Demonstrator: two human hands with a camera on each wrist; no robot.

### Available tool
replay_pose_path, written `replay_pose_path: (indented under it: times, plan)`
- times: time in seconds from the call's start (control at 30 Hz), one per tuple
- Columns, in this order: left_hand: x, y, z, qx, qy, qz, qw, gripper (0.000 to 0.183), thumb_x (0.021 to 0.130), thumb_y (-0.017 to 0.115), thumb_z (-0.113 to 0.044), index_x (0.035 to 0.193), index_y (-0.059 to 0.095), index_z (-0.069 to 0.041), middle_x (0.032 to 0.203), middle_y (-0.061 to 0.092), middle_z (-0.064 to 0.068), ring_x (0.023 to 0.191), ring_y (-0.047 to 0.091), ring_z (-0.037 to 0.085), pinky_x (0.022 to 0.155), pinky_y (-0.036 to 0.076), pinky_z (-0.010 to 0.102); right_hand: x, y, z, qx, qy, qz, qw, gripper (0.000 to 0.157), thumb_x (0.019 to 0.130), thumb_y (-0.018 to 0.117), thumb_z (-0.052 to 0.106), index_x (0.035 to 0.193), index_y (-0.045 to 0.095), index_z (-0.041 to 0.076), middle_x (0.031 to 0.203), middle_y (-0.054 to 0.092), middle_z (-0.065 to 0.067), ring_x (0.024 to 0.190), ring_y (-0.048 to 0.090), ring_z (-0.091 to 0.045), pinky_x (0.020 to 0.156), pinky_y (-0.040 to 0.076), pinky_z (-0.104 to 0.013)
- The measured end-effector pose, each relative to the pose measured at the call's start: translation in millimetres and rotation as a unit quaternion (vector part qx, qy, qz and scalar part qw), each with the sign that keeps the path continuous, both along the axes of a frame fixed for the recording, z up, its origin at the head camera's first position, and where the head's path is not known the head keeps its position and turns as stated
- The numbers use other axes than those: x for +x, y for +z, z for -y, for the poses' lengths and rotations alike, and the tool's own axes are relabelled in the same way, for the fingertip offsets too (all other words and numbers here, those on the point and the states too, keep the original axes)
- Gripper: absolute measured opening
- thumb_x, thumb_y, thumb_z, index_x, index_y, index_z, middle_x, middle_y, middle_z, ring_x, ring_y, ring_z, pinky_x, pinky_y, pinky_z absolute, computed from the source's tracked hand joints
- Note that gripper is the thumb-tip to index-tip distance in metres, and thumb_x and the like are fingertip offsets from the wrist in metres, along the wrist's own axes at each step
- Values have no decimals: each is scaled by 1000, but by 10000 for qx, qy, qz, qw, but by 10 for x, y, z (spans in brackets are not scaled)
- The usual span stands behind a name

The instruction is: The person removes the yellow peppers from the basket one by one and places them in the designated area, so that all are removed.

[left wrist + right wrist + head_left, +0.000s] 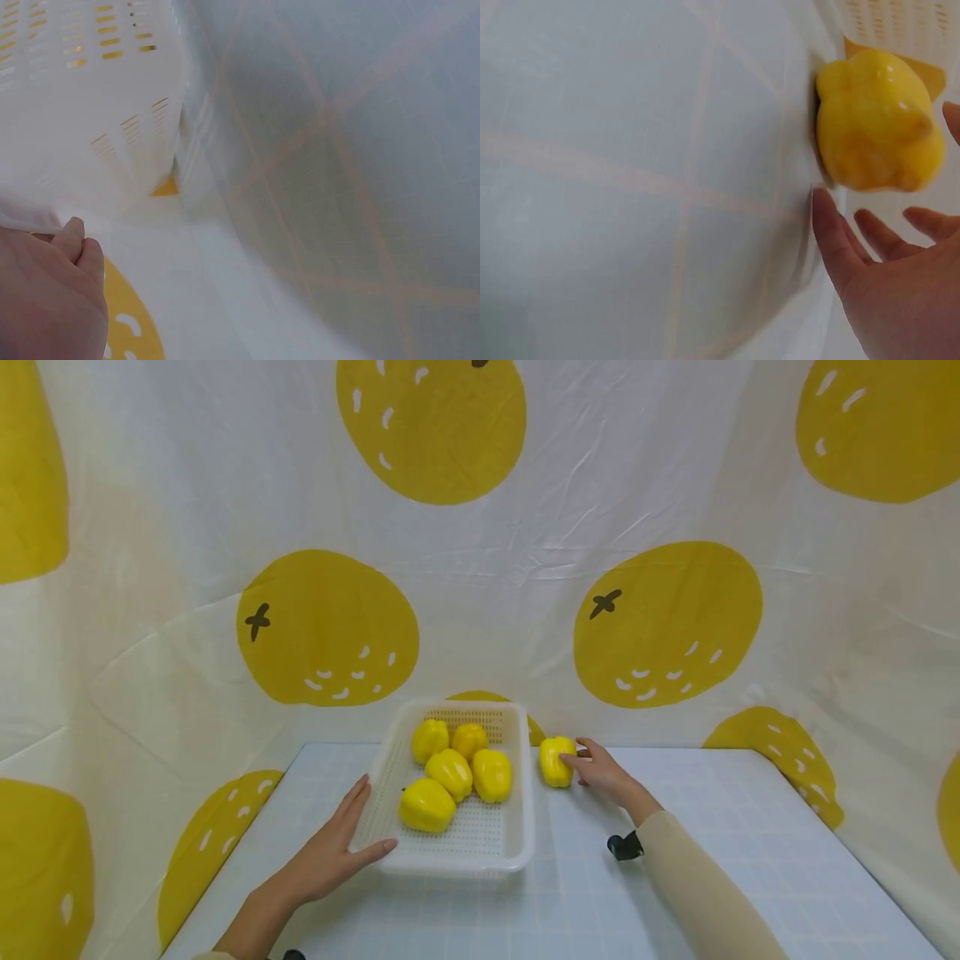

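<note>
One pepper (553,763) by fingers (834,234), five (448,774) in basket (480,862)

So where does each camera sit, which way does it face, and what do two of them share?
Head: worn on the head, facing forward and down at the white basket, table and printed curtain; the left hand and right hand both show.
Left wrist: worn on that wrist, facing the basket's slotted wall and the table; part of the left hand shows at lower left.
Right wrist: worn on that wrist, facing the loose yellow pepper; the right hand shows at lower right.
Shared: head and right wrist both show that pepper.
</note>
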State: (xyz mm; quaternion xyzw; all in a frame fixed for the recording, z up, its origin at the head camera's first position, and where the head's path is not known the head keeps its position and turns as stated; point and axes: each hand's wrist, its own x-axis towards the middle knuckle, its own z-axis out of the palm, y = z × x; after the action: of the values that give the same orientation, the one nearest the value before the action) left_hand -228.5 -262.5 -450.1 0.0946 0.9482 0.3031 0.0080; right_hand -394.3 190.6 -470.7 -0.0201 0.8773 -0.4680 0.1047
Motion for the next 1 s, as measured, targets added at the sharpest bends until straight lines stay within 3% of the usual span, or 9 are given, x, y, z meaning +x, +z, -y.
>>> replay_pose_path:
  times: [0.2, 0.6, 1.0]
  plan:
    - [-5, -33, 17, -77, 5, -20, 10000, 114, 88, 60, -74, 166, 4, -11, 173, -1, 10, 154, 18, 42, 116, 24, 69, 107, 111, -65, 323, 101, -237, 9991, 84, 101, 59, 50, 160, 22, 4, 159, 32, -29, 139, 41, -46, 111, 40, -61]
    - [-13, -7, -2, -4, -35, -45, 10000, 113, 89, 62, -71, 166, 3, -12, 173, -2, 8, 154, 18, 42, 116, 25, 69, 280, 360, -117, 710, 343, -790, 9938, 80, 101, 61, 45, 159, 26, 4, 158, 33, -29, 140, 37, -48, 109, 41, -63]
    - [-15, -19, 0, 27, -36, -93, 9999, 111, 90, 62, -70, 166, 4, -13, 173, -1, 9, 154, 19, 42, 115, 26, 70, 508, 533, -6, 614, 742, -1198, 9881, 79, 98, 66, 45, 157, 32, 6, 158, 35, -25, 140, 39, -47, 105, 47, -60]
